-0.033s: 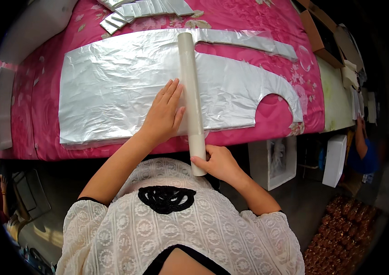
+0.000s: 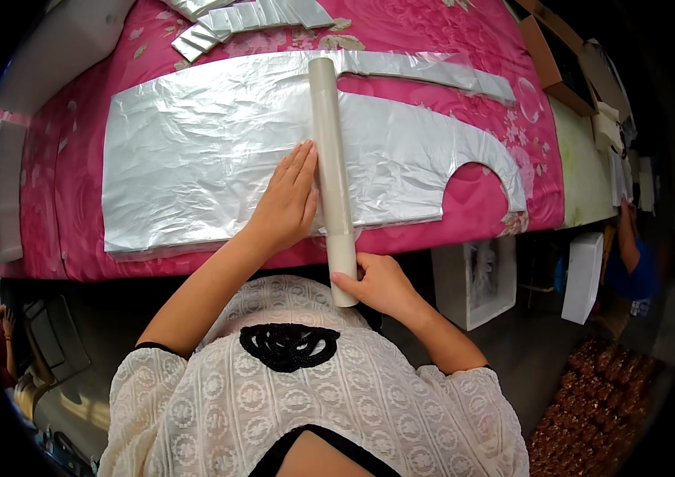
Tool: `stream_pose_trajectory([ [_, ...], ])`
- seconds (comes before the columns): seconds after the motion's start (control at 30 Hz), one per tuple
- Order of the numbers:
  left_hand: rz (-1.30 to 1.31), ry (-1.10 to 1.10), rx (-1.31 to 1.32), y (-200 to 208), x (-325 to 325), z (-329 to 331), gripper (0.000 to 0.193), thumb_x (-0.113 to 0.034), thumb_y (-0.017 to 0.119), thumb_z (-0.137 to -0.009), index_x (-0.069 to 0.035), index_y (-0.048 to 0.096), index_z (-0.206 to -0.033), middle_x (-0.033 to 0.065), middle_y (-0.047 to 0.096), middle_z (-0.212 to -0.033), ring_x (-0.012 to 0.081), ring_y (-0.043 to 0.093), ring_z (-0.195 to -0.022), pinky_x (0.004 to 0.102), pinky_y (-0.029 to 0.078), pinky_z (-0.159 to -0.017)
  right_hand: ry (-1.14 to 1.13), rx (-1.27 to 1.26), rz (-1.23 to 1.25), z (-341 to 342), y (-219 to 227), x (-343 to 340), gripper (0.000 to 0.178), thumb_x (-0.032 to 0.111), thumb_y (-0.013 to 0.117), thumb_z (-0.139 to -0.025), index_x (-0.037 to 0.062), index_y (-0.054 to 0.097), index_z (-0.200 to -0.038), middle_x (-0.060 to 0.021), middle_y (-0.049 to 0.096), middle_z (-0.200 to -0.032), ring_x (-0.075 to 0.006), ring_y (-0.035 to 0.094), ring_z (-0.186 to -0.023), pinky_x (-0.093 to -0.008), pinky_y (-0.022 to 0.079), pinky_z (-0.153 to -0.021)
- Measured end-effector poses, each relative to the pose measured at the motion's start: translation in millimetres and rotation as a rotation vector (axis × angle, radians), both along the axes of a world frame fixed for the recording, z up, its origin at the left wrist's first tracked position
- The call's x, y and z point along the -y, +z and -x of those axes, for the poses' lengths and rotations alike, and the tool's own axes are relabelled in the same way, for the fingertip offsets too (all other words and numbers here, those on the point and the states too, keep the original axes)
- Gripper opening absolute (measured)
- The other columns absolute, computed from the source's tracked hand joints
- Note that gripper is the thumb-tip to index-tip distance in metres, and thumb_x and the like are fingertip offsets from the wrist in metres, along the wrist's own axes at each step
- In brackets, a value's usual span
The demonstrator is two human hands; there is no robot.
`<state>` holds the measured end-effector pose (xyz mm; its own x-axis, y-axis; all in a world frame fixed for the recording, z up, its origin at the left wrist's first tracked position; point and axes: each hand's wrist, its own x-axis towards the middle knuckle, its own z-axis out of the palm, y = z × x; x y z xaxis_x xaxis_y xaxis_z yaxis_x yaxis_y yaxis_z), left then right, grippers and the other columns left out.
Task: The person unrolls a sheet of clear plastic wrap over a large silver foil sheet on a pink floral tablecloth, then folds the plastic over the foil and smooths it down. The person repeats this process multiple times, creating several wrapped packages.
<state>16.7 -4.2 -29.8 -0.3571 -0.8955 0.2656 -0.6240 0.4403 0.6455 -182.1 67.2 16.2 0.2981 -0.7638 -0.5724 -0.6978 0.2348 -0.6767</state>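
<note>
A stack of thin silvery plastic sheets, cut like aprons with a curved notch and a long strap at the right, lies flat on a pink flowered cloth. Across it, roughly front to back, rests a long pale tube, its near end sticking out past the table edge. My left hand lies flat on the plastic just left of the tube, fingers stretched and close together, the fingertips by its side. My right hand is closed around the tube's near end, the thumb on top.
Folded silver packets lie overlapping at the far side. An open cardboard box stands at the far right. Below the table edge are a white foam box and a white panel. Another person in blue is at the right.
My left hand has shifted very slightly, its thumb now drawn closer to the fingers. The tube and my right hand look almost unmoved.
</note>
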Motion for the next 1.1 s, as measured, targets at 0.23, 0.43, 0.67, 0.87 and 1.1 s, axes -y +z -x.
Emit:
stream_pose_trajectory([
  [0.23,0.078,0.025,0.335,-6,-1,1,0.061,-0.016,0.041,-0.084,0.012,0.028,-0.137,0.0266,0.027,-0.145,0.0369,0.022,-0.138,0.046,0.017,-0.113,0.156,0.042,-0.162,9,8,36,0.043,0.037,0.069,-0.081,-0.0048,0.066,-0.089,-0.0105,0.066,-0.072,-0.0144,0.062,-0.062,-0.0278,0.05,-0.06],
  [0.43,0.058,0.018,0.396,-8,0,4,0.064,-0.018,0.04,-0.084,0.012,0.024,-0.139,0.0268,0.023,-0.146,0.0376,0.018,-0.139,0.0459,0.012,-0.114,0.028,0.115,0.066,-10,-3,139,0.05,0.044,0.062,-0.083,-0.0062,0.067,-0.078,-0.0145,0.066,-0.067,-0.0203,0.065,-0.06,-0.0296,0.05,-0.059],
  [0.67,0.005,0.018,0.376,-6,1,4,0.067,-0.017,0.041,-0.083,0.009,0.021,-0.141,0.0258,0.019,-0.148,0.0373,0.014,-0.14,0.0457,0.01,-0.114,-0.366,0.547,-0.05,-49,-29,231,0.039,0.036,0.058,-0.09,-0.0019,0.062,-0.097,-0.0075,0.063,-0.088,-0.0135,0.06,-0.077,-0.0255,0.05,-0.069],
  [0.87,0.009,0.016,0.382,-7,1,5,0.067,-0.018,0.041,-0.082,0.01,0.023,-0.14,0.0264,0.02,-0.148,0.0364,0.015,-0.14,0.045,0.01,-0.114,-0.913,1.308,-0.032,-41,-44,272,0.036,0.026,0.053,-0.092,0.0017,0.049,-0.118,-0.0101,0.059,-0.11,-0.023,0.055,-0.103,-0.0402,0.043,-0.094],
  [1.1,0.016,0.038,0.358,-8,-1,5,0.066,-0.018,0.041,-0.083,0.009,0.024,-0.14,0.0253,0.021,-0.148,0.0357,0.016,-0.14,0.0443,0.01,-0.115,-0.672,1.32,0.56,-33,56,285,0.036,0.028,0.049,-0.094,-0.0018,0.051,-0.113,-0.0104,0.058,-0.117,-0.0213,0.056,-0.106,-0.0325,0.043,-0.095],
])
